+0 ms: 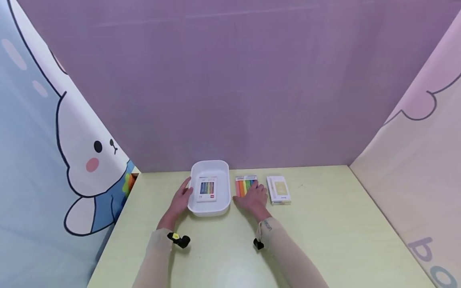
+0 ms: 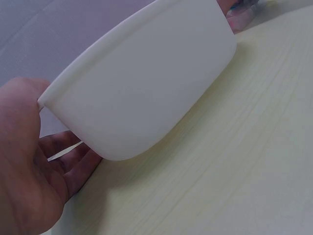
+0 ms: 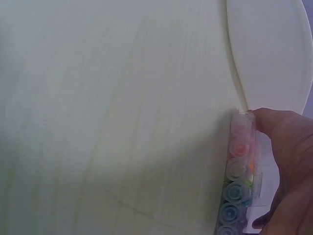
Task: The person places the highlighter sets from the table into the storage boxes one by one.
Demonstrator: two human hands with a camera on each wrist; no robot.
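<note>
My left hand (image 1: 180, 202) holds the left side of a white plastic basin (image 1: 210, 213); the left wrist view shows the thumb at its rim and the fingers against the outer wall (image 2: 142, 93). Inside the basin lies a flat white box (image 1: 207, 189) printed with a row of coloured sticks. Just right of the basin, my right hand (image 1: 254, 200) grips a clear pack of coloured markers (image 1: 242, 188) lying on the table. Up close in the right wrist view, the thumb presses one end of the pack (image 3: 238, 169), and round marker ends show through the plastic.
A white box with a beige panel (image 1: 279, 189) lies right of the marker pack. Everything stands on a pale wood-look table (image 1: 335, 236). A purple panel (image 1: 230, 88) rises behind it, and printed cloths hang at both sides.
</note>
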